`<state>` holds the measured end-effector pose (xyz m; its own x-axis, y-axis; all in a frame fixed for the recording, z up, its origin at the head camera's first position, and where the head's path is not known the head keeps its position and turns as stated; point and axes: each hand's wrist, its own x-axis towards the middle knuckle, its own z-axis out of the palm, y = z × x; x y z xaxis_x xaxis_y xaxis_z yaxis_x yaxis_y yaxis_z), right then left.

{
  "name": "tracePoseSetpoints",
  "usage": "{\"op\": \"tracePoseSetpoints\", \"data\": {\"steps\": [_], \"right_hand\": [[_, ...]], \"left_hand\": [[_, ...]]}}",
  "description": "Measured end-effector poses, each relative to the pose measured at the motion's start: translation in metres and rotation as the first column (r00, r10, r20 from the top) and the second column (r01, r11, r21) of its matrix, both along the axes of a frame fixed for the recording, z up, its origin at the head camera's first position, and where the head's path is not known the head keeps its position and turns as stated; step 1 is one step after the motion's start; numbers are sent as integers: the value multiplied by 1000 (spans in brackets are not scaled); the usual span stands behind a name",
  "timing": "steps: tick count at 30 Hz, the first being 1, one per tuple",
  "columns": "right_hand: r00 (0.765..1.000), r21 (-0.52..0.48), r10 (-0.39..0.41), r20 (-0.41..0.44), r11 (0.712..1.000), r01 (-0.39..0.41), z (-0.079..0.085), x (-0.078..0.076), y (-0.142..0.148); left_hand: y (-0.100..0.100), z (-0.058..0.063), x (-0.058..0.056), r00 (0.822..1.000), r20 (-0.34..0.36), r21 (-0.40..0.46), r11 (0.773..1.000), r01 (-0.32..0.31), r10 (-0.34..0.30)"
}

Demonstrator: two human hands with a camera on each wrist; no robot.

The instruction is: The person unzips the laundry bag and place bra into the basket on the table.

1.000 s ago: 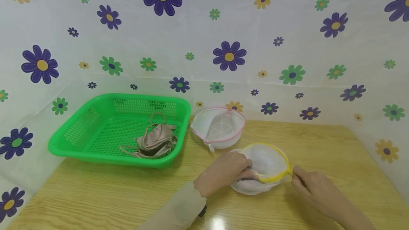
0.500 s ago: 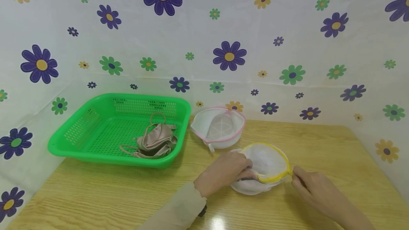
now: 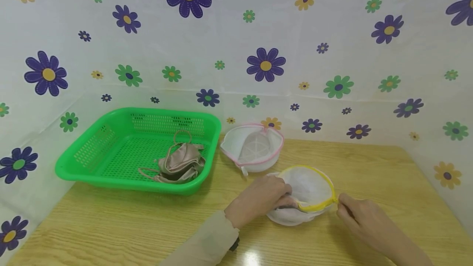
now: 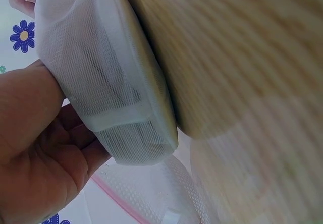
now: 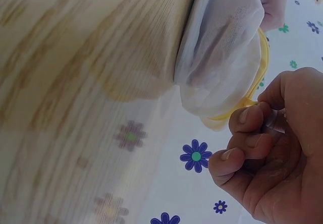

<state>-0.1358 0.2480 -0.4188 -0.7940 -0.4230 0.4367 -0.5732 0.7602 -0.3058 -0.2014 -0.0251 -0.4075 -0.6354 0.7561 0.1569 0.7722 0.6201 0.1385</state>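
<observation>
A round white mesh laundry bag [image 3: 306, 184] with a yellow zipper [image 3: 314, 207] stands on the table, its top partly unzipped. My left hand [image 3: 260, 198] grips the bag's near left rim. In the left wrist view, the thumb of that hand lies against the mesh, and the other fingers are partly hidden behind the bag. At the bag's right side my right hand [image 3: 363, 218] pinches the zipper's end between thumb and index finger. Its other fingers curl loosely in the right wrist view. Something darker shows dimly through the mesh [image 5: 214, 47] there.
A second mesh laundry bag [image 3: 271, 163] with pink zipper trim stands unzipped behind. To the left is a green plastic basket [image 3: 122, 184] holding a crumpled beige satiny garment [image 3: 182, 161] with thin straps. A flower-patterned cloth [image 3: 221, 36] backs the wooden table [image 3: 122, 229].
</observation>
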Motion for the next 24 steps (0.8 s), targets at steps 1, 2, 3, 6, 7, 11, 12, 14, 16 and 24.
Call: {"op": "tracePoseSetpoints", "data": {"steps": [1, 2, 3, 6, 7, 11, 12, 14, 16, 24], "right_hand": [[1000, -2, 1, 5, 1000, -1, 0, 0, 0], [1000, -2, 1, 7, 1000, -1, 0, 1, -1], [1000, 0, 0, 4, 1000, 0, 1, 1, -1], [1000, 8, -5, -15, 1000, 5, 1, 1, -1], [1000, 9, -7, -20, 1000, 7, 1, 1, -2], [1000, 13, -12, -25, 1000, 12, 1, 2, -2], [1000, 12, -14, -23, 1000, 14, 1, 2, -2], [1000, 13, -18, -17, 1000, 18, 1, 3, -2], [1000, 14, -20, -18, 1000, 20, 1, 3, -2], [999, 26, -46, 7, 999, 46, 1, -5, 4]], "left_hand": [[0, 0, 0, 1000, 3, 1, 1000, -1, 1], [0, 0, 0, 1000, 8, 1, 1000, -2, 2], [0, 0, 0, 1000, 13, 0, 1000, -5, 5], [1, 1, 1, 1000, 25, -6, 1000, -11, 11], [1, 1, 1, 1000, 27, -7, 1000, -11, 11], [2, 2, 1, 1000, 22, -16, 1000, -12, 12], [2, 1, 1, 1000, 21, -18, 1000, -12, 12], [2, 1, 1, 1000, 18, -23, 1000, -13, 14], [2, 1, 0, 1000, 21, -25, 1000, -14, 15], [0, 4, -1, 993, 115, 24, 1000, 2, -5]]}}
